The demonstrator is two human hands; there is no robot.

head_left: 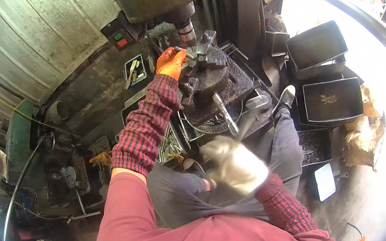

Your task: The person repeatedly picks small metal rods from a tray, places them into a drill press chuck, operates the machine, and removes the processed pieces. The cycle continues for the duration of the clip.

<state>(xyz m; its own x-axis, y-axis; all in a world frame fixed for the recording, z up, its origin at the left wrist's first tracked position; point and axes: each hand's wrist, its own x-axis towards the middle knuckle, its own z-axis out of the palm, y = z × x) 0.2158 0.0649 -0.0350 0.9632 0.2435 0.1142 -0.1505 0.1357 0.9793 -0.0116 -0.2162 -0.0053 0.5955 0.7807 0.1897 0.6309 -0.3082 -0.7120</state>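
I have the left hand (171, 64), in an orange glove, up at the dark vise (211, 80), its fingers drawn together on what looks like a small metal piece (190, 54). That piece sits at the vise's upper side, just below the drill chuck (187, 32). My right hand (238, 164), in a pale glove, is over the lap and badly blurred; I can't tell whether its fingers are wide, narrow or holding anything.

My main worry is the fingertip hold: a slick glove could let the piece slip or sit crooked, and the grit coating the vise could keep it from bedding flat. The glove is also close under the chuck; if that were turning, it could snag the fabric. I can't tell whether it turns. The switch box (120, 38), with its red and green buttons, is off to the left.

The vise handle (225, 115) juts toward the lap, where the right hand or a knee could knock it. A clear plastic container (257, 102) crowds its right side. Left of the vise are a small tray with a brush (135, 71) and, partly behind the left sleeve, metal rods (168, 142). Dark bins (332, 99) and a torn paper sack (364, 140) fill the floor on the right.
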